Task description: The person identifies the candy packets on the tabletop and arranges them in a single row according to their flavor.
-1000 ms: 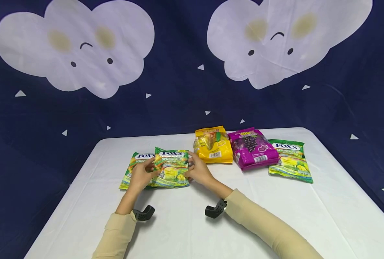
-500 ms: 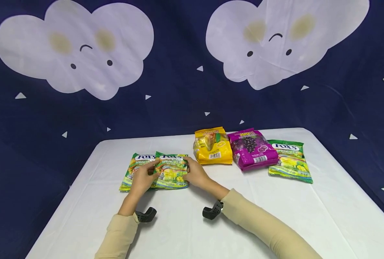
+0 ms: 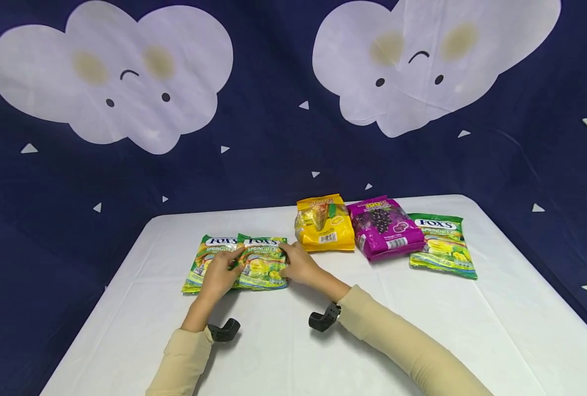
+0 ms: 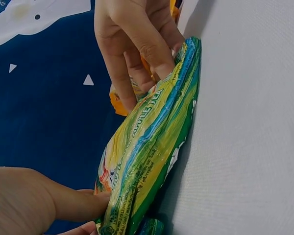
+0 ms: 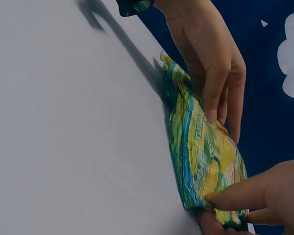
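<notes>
Head view: left hand and right hand pinch a green-yellow plastic candy bag flat on the white tabletop, overlapping a second identical bag. Wrist views alone show curled fingers gripping its edges.

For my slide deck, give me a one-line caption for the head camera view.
Both hands, left hand and right hand, hold a green crinkly plastic candy bag on the white table.
</notes>
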{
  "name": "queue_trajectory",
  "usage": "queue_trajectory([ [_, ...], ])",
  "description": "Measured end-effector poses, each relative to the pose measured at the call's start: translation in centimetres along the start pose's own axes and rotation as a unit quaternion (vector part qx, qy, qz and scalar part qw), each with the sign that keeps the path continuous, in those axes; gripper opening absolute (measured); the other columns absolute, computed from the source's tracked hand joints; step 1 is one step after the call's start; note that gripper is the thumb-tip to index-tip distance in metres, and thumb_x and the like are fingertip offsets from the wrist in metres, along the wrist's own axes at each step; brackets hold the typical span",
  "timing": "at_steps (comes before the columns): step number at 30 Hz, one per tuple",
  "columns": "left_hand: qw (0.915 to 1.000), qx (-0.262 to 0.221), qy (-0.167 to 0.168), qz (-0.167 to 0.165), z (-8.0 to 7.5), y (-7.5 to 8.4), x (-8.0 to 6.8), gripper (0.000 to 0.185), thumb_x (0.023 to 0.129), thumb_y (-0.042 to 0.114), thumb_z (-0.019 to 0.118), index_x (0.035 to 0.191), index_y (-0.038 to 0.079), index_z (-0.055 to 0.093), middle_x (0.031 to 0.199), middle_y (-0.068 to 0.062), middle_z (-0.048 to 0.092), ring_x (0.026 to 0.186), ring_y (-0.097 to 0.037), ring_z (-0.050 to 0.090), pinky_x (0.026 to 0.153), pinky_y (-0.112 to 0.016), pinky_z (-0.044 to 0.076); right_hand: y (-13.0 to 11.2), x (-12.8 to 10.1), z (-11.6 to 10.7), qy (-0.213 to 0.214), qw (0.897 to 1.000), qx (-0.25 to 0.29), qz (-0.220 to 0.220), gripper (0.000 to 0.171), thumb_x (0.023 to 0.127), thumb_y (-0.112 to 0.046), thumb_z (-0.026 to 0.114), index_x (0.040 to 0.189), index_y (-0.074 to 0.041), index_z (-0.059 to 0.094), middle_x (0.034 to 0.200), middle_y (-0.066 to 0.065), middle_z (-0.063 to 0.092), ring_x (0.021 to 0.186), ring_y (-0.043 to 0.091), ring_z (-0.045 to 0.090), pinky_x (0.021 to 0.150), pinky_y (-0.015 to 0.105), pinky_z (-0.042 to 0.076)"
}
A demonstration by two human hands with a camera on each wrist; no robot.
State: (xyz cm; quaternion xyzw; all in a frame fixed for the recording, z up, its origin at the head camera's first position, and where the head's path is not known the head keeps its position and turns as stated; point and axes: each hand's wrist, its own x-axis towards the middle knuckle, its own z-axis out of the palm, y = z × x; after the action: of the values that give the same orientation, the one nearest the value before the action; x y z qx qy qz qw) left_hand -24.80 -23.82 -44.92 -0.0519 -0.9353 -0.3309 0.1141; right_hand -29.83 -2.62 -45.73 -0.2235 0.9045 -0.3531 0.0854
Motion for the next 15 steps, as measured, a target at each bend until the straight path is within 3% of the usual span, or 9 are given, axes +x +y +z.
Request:
queue_trajectory([
  [6,0.9999,-0.002,-0.007,-0.013,0.1,0.0,0.1,0.047,0.084,0.0,0.069,0.131,0.0,0.059,0.113,-0.029,0.057,0.091,-0.034,0.057,0.076,-0.049,0.048,0.8,0.2,-0.4,-0.015,0.999,0.022,-0.02,0.075,0.076,-0.007,0.08,0.141,0.005,0.044,0.097,0.01,0.043,0.088,0.02,0.041,0.077,0.031,0.038],
  [15,0.9997,-0.004,-0.007,-0.025,0.1,0.2,-0.1,0.047,0.084,-0.001,0.069,0.13,0.0,0.059,0.109,-0.027,0.057,0.082,-0.029,0.053,0.068,-0.042,0.044,1.6,0.3,0.0,-0.006,0.999,0.038,-0.029,0.074,0.076,-0.008,0.081,0.14,0.003,0.046,0.094,0.008,0.042,0.085,0.019,0.041,0.075,0.03,0.037],
])
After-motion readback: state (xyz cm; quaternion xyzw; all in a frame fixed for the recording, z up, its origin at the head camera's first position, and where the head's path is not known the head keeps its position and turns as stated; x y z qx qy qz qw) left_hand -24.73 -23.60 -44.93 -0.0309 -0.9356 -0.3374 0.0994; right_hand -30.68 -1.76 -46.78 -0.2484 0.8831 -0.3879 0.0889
